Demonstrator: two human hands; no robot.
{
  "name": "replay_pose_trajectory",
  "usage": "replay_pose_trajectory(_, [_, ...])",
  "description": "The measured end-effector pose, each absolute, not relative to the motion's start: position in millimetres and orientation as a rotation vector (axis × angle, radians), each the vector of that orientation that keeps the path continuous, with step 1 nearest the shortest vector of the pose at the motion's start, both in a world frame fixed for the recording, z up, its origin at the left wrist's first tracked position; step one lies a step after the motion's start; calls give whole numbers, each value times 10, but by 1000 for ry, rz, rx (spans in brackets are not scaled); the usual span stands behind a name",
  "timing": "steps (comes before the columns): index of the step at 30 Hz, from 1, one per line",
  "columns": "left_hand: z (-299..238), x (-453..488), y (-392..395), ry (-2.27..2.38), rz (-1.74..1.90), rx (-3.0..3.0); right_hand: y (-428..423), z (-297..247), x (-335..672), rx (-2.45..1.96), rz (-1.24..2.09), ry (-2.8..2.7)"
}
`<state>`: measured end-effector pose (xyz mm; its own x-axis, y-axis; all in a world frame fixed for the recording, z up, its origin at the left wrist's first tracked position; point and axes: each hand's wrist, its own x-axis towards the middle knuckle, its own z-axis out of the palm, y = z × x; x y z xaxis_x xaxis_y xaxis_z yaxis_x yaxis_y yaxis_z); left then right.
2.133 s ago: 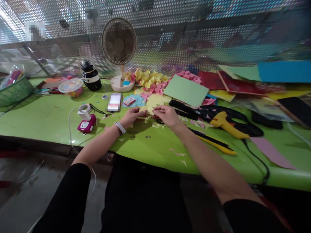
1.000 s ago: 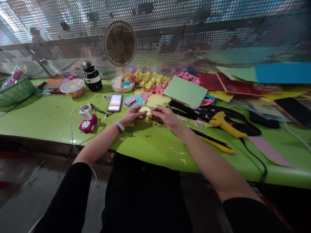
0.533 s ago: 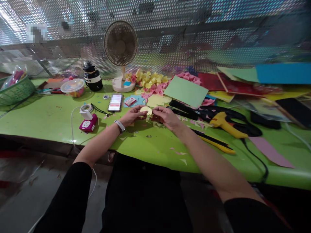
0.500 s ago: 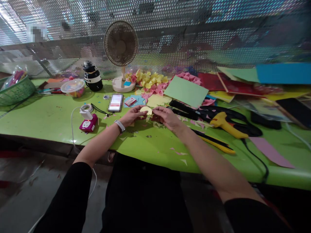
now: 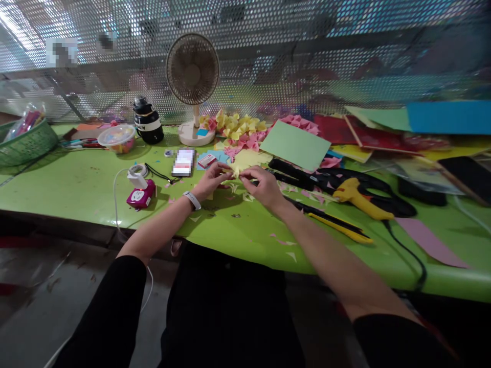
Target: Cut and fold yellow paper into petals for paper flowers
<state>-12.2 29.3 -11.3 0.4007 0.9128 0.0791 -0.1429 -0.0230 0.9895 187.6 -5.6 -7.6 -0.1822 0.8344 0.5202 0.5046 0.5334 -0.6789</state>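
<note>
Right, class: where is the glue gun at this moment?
In the head view, the glue gun is right of the right hand, just beyond the cutter and left of the pink strip.

**Plain black, with one touch of white**

My left sleeve (image 5: 109, 301), at the lower left of the frame, is plain black and ends around the elbow. My right sleeve (image 5: 395, 337), lower right, matches it. Black cloth (image 5: 230, 317) covers my lap at bottom centre, one tiny pale speck near its top. Left of centre, a whitish band (image 5: 192, 200) circles my wrist. My forearms (image 5: 157, 230) are bare.
</note>
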Motion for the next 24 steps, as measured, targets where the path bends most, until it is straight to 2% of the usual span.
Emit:
replay_pose_trajectory(3, [-89,-110,273,799,995,1303,-22,-122,1905,-997,186,-2000])
replay_pose_trajectory(7, [-85,-93,275,859,981,1294,34,-211,1922,-890,37,-2043])
replay_pose_trajectory(24, [-164,-89,379,803,982,1204,76,-256,1884,-867,244,-1959])
